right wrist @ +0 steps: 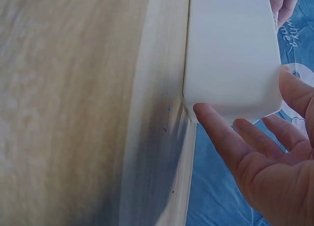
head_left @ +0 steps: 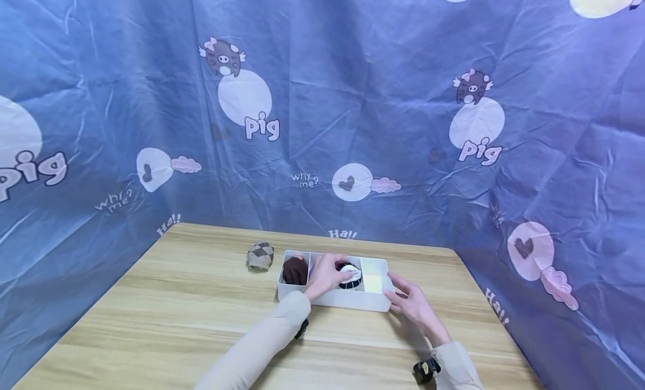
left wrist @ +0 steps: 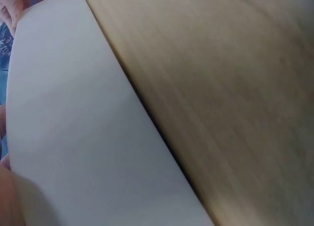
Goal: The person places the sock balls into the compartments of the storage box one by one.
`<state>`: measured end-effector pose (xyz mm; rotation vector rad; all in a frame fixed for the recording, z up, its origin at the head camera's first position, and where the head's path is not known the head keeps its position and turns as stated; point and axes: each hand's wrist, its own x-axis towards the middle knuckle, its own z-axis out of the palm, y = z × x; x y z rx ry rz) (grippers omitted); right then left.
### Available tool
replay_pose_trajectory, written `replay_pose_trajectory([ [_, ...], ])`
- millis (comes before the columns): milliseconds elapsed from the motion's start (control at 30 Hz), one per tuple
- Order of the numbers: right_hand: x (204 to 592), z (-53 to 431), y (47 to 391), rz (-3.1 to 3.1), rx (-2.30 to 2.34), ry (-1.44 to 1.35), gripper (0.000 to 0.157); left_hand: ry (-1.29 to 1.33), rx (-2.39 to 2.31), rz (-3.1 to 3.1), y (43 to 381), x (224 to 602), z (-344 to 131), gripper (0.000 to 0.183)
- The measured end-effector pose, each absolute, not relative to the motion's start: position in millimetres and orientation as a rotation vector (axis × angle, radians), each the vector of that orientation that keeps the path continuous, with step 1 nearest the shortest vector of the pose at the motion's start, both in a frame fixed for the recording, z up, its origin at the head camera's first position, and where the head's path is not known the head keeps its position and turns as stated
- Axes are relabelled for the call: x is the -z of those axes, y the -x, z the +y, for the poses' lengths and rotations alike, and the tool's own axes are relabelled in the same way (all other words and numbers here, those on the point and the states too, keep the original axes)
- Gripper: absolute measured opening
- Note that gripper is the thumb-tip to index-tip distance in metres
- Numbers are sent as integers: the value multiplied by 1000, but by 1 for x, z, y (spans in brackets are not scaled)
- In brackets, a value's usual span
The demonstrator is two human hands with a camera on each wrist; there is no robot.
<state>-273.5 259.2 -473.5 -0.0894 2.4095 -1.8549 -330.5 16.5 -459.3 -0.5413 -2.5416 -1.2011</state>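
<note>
A long white divided box (head_left: 335,297) stands on the wooden table. My left hand (head_left: 325,275) reaches over its middle, thumb and fingers pinching a black-and-white rolled sock (head_left: 351,273) in a compartment right of the middle. The brown rolled sock (head_left: 295,271) fills the leftmost compartment. Something purple (head_left: 312,262) shows in the neighbouring compartment, mostly hidden behind my left hand. At the box's right end rests my right hand (head_left: 414,305), its fingers spread and fairly straight against the end wall and corner. The right wrist view shows those fingertips (right wrist: 201,108) right at the box's lower edge.
A rolled sock with grey-brown diamonds (head_left: 260,256) lies on the table (head_left: 201,300), left of the box. Blue printed cloth (head_left: 312,110) hangs behind and on both sides of the table. The rightmost compartment (head_left: 374,281) shows its bare white floor.
</note>
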Motion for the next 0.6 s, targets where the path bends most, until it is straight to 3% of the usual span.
replay_pose_trajectory([
  [233,476,259,273,2410,1862,73,63,551,1236,-2546,331,463,17,38],
  [600,476,260,275,2413,1858,75,63,544,1320,-2504,333,463,18,35],
])
